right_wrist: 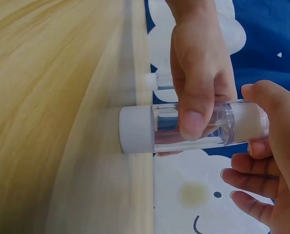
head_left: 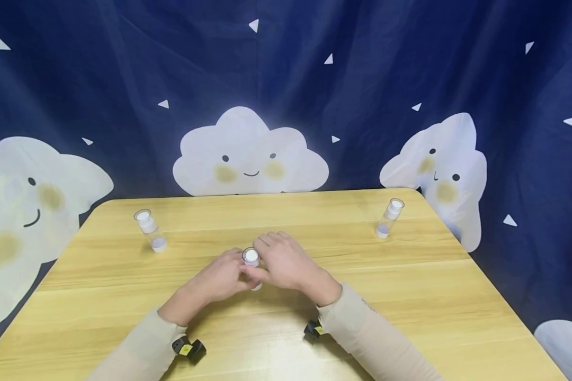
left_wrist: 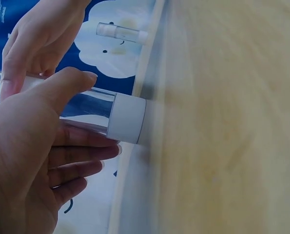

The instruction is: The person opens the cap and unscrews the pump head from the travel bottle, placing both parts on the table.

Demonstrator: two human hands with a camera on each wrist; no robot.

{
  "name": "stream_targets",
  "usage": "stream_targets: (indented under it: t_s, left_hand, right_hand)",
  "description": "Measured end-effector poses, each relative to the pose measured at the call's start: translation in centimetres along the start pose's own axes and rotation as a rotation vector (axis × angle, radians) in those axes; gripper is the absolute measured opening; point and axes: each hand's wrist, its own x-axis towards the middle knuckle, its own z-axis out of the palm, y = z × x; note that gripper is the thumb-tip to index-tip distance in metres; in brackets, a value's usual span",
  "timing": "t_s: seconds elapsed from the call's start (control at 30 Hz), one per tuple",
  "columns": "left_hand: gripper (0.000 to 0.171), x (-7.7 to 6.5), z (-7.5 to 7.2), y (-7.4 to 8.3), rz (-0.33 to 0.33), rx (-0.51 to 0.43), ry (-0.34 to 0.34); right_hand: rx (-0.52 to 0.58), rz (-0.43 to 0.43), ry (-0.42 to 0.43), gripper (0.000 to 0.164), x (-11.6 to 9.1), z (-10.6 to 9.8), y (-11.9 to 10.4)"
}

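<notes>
In the head view, a clear bottle point(head_left: 251, 256) with a white top and base stands upright between both hands near the table's middle. My left hand point(head_left: 221, 275) grips its transparent body; the thumb crosses the front of it in the right wrist view. Around the upper end, my right hand point(head_left: 283, 260) pinches the clear-walled cap point(right_wrist: 248, 121) between thumb and index finger, its other fingers loosely bent. The white base point(left_wrist: 127, 118) is right at the tabletop in the left wrist view. Part of the body is hidden behind the left hand's fingers.
Two similar bottles stand on the wooden table point(head_left: 286, 338): one bottle point(head_left: 148, 225) at back left, another bottle point(head_left: 391, 211) at back right. Behind the table's far edge hangs a dark blue curtain point(head_left: 286, 69) printed with white clouds.
</notes>
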Motion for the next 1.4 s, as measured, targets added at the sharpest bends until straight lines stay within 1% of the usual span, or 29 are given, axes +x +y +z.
stream_targets:
  t_s: [0.13, 0.23, 0.4, 0.53, 0.7, 0.83, 0.97, 1.23, 1.4]
  left_hand:
    - [0.031, 0.0, -0.1, 0.1, 0.022, 0.049, 0.010]
    - [0.031, 0.0, 0.0, 0.0, 0.023, 0.060, 0.015]
    - [0.030, 0.0, 0.2, 0.0, 0.026, 0.046, 0.031]
    - [0.036, 0.0, 0.2, 0.0, 0.009, 0.020, 0.043]
    - [0.043, 0.0, 0.3, -0.1, -0.003, 0.001, 0.081]
    - [0.044, 0.0, 0.5, -0.2, 0.007, -0.011, 0.101]
    - [0.044, 0.0, 0.6, -0.3, 0.014, -0.016, 0.110]
    - [0.047, 0.0, 0.9, -0.4, 0.025, 0.002, 0.111]
    - [0.049, 0.1, 0.8, -0.4, 0.022, -0.023, 0.114]
  right_hand:
    - [0.019, 0.021, -0.036, 0.039, 0.1, -0.2, 0.0]
    - [0.034, 0.027, -0.053, 0.039, 0.1, -0.4, 0.0]
    - [0.038, 0.032, -0.059, 0.039, 0.2, -0.4, 0.0]
    - [0.033, 0.037, -0.057, 0.038, 0.2, -0.3, 0.0]
    - [0.036, 0.049, -0.062, 0.038, 0.2, -0.2, 0.0]
    - [0.022, 0.053, -0.070, 0.038, 0.2, 0.0, -0.1]
    - [0.003, 0.055, -0.062, 0.039, 0.2, 0.1, -0.1]
    - [-0.009, 0.073, -0.069, 0.039, 0.2, 0.3, 0.0]
    - [-0.043, 0.056, -0.033, 0.040, 0.2, 0.4, 0.0]
